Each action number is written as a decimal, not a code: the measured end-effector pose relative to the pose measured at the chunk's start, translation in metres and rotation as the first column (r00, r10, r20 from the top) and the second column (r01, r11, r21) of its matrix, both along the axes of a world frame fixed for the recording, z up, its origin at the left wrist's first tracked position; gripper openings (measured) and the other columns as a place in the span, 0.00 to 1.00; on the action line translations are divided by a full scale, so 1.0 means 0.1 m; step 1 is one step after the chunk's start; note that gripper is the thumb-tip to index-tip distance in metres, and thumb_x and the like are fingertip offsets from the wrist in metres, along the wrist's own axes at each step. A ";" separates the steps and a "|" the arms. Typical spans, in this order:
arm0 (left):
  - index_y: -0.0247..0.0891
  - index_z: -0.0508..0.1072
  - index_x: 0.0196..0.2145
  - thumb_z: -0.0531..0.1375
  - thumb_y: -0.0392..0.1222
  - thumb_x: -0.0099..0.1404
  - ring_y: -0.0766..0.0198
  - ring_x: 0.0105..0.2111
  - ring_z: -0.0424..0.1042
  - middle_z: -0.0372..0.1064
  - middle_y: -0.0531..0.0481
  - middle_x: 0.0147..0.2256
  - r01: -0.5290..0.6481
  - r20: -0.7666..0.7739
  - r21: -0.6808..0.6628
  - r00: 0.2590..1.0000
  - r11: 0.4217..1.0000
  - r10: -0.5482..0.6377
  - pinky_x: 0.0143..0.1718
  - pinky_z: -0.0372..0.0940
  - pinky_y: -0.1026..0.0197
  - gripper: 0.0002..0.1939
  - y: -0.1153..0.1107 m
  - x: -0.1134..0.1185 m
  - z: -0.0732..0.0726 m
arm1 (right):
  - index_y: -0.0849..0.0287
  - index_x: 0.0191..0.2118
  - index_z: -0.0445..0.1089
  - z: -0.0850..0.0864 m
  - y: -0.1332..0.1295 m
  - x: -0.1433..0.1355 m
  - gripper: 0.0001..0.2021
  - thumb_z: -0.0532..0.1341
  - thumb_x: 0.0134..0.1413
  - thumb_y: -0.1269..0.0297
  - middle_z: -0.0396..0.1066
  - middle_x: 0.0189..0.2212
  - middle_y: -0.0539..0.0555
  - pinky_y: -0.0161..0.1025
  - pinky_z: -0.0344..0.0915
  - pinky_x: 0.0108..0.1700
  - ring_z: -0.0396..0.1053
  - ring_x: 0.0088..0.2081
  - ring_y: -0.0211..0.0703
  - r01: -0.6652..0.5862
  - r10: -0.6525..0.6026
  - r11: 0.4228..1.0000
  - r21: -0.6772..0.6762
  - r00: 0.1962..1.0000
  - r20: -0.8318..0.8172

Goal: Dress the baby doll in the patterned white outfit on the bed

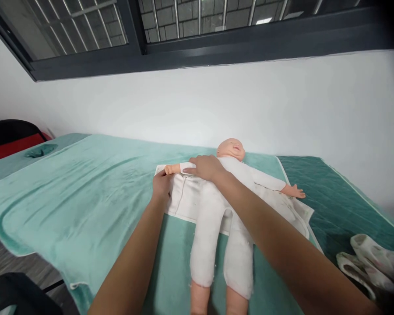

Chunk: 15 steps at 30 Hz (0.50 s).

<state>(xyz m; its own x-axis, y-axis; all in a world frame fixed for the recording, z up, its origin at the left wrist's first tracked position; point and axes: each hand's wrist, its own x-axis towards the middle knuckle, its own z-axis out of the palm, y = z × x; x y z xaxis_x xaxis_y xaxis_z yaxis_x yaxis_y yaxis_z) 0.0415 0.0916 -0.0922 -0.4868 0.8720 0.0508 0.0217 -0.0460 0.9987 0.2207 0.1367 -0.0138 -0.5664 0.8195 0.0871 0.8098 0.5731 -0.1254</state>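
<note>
A baby doll (209, 210) with a white cloth body lies on its back, its head toward the wall and its arms spread. Under it a white baby garment (184, 199) is laid out open. At the left edge of the garment, my left hand (161, 184) is closed by the doll's small fist; whether the fingertips grip the fist or the cloth is partly hidden. My right hand (206, 168) is wrapped over the doll's sleeve-like white arm, near the shoulder. The doll's other arm stretches out to the right, over the garment.
A light green blanket (111, 175) covers the bed, with a darker green quilted cover (315, 183) at right. Small white cloth shoes (374, 258) lie at lower right. A white wall and a barred window (197, 26) stand behind. A red and black item (16, 138) is at far left.
</note>
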 end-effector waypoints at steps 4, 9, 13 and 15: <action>0.34 0.74 0.32 0.65 0.46 0.44 0.61 0.28 0.72 0.74 0.48 0.29 -0.024 0.094 0.029 0.995 0.999 0.021 0.31 0.67 0.58 0.17 0.01 -0.01 0.01 | 0.51 0.50 0.70 0.01 -0.01 0.02 0.32 0.43 0.60 0.34 0.75 0.46 0.59 0.50 0.59 0.50 0.71 0.48 0.56 0.038 -0.037 0.999 -0.026 0.999 0.034; 0.36 0.73 0.30 0.63 0.49 0.51 0.65 0.29 0.68 0.71 0.51 0.28 -0.125 0.048 0.066 0.991 0.990 0.122 0.33 0.65 0.61 0.14 -0.01 -0.01 -0.01 | 0.53 0.47 0.72 0.00 0.00 0.07 0.27 0.50 0.59 0.38 0.76 0.46 0.60 0.52 0.57 0.51 0.71 0.48 0.57 0.097 -0.092 0.994 -0.048 0.992 0.090; 0.37 0.74 0.31 0.62 0.49 0.55 0.66 0.31 0.67 0.71 0.53 0.30 -0.174 -0.050 0.108 0.982 0.979 0.180 0.36 0.62 0.63 0.12 -0.06 0.05 0.01 | 0.53 0.47 0.73 -0.03 0.01 0.06 0.24 0.53 0.59 0.41 0.76 0.45 0.60 0.53 0.56 0.52 0.71 0.48 0.57 0.142 -0.133 0.988 -0.058 0.982 0.132; 0.37 0.74 0.31 0.62 0.50 0.56 0.66 0.31 0.66 0.70 0.54 0.29 -0.154 -0.088 0.121 0.982 0.981 0.165 0.35 0.61 0.64 0.12 -0.08 0.08 0.02 | 0.53 0.46 0.74 -0.04 0.00 0.04 0.23 0.53 0.59 0.42 0.76 0.45 0.60 0.54 0.56 0.52 0.70 0.48 0.57 0.154 -0.145 0.987 -0.051 0.979 0.143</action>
<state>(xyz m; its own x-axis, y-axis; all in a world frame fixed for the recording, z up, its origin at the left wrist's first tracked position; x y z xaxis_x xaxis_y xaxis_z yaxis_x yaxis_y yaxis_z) 0.0494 0.0834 -0.0897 -0.6067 0.7697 0.1988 0.1348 -0.1468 0.9799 0.2247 0.1365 -0.0177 -0.4403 0.8971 -0.0369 0.8977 0.4390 -0.0373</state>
